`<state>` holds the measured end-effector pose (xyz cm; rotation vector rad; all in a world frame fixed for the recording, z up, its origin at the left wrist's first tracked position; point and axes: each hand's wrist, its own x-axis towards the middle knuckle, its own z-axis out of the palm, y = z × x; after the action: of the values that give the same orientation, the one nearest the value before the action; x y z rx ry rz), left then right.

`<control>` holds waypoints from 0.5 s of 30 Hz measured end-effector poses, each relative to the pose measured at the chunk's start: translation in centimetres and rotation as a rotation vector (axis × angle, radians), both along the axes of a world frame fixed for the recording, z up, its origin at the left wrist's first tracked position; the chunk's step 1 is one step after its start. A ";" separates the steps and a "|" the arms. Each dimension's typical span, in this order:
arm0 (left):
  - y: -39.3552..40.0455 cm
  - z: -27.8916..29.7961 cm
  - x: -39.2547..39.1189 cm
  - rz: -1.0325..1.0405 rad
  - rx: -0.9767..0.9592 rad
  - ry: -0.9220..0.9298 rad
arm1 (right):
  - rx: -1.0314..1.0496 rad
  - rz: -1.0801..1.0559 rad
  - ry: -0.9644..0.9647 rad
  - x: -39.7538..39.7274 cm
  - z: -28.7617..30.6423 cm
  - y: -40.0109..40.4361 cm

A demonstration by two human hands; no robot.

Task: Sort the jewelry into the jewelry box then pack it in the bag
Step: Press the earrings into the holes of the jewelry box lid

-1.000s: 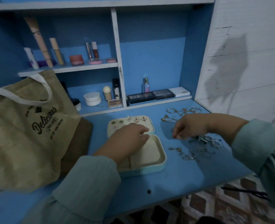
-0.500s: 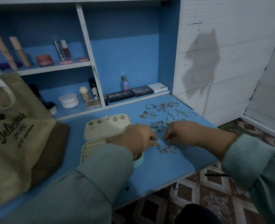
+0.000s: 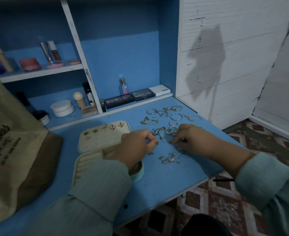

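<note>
Blue shelving backs a blue counter (image 3: pixel 157 181), with a white wall to the right. On the counter lies an open jewelry box (image 3: pixel 104 147). Its raised lid panel holds two green studs, a small triangular piece, a starfish-shaped piece and two gold earrings pinned in a row; its lower tray shows padded ring rolls, partly covered by the left sleeve. A tan bag (image 3: pixel 12 150) with dark lettering stands at the left edge of the counter, just beside the box. Loose jewelry (image 3: pixel 172 120), hoops, rings and chains, is scattered on the counter to the right of the box, with a small silver tangle nearer the front edge.

The left hand (image 3: pixel 137 143) pinches a small gold piece (image 3: pixel 156 142) between its curled fingertips, just right of the box. The right hand (image 3: pixel 191 138), fingers curled down, pinches a small dark-tipped item among the rings.

Half a second ago both hands were at nearly the same spot; a second ago the left hand rested over the box tray, apart from the right.
</note>
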<state>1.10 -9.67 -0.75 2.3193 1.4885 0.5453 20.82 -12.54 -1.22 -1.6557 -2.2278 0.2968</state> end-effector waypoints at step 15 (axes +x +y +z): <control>0.1 -0.6 0.2 0.014 -0.008 -0.157 | 0.082 -0.071 -0.219 -3.5 0.1 1.4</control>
<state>1.32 -9.53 -1.37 2.2057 1.4317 0.7071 17.30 -11.13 -1.14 -1.7931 -2.2945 0.0047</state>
